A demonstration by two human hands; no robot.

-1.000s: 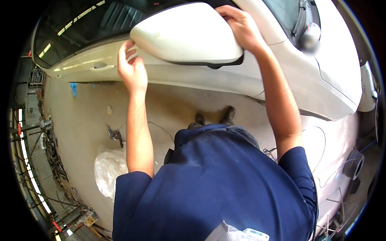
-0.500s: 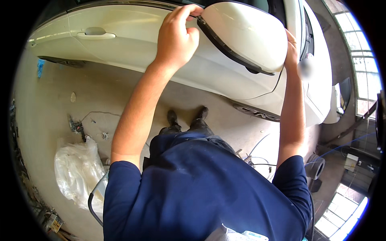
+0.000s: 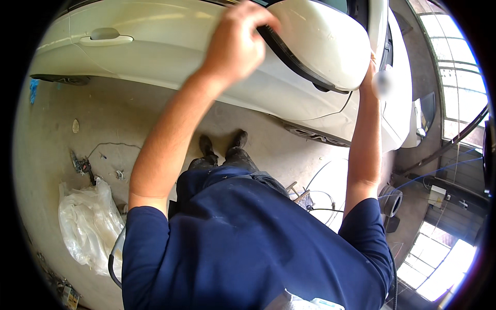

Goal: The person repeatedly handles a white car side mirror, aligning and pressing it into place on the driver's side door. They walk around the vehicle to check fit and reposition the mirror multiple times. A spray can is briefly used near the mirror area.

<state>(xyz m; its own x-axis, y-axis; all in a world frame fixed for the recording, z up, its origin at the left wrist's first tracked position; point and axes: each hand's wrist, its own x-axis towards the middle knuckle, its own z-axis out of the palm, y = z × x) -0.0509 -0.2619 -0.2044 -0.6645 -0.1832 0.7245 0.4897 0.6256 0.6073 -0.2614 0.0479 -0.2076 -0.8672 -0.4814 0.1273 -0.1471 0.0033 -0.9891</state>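
Observation:
A white side mirror (image 3: pixel 323 39) with a black lower trim (image 3: pixel 294 62) sticks out from the white car (image 3: pixel 175 46) in front of me. My left hand (image 3: pixel 238 44) is at the mirror's left edge, its fingers bent toward the trim and smeared by motion. Whether they touch it I cannot make out. On the other side, my right hand (image 3: pixel 370 70) reaches up along the mirror's right edge. Its fingers are mostly hidden behind the housing.
Crumpled clear plastic sheeting (image 3: pixel 88 222) lies on the floor at the left, below a small tool with a cord (image 3: pixel 82 164). Thin hoses (image 3: pixel 323 194) run over the floor at the right. A tyre (image 3: pixel 391 201) stands farther right. The car's door handle (image 3: pixel 106 39) is at upper left.
My left hand has shifted slightly right and its fingers have moved along the mirror's left edge. My right hand stays by the right edge, its fingers now less visible. The view has shifted slightly.

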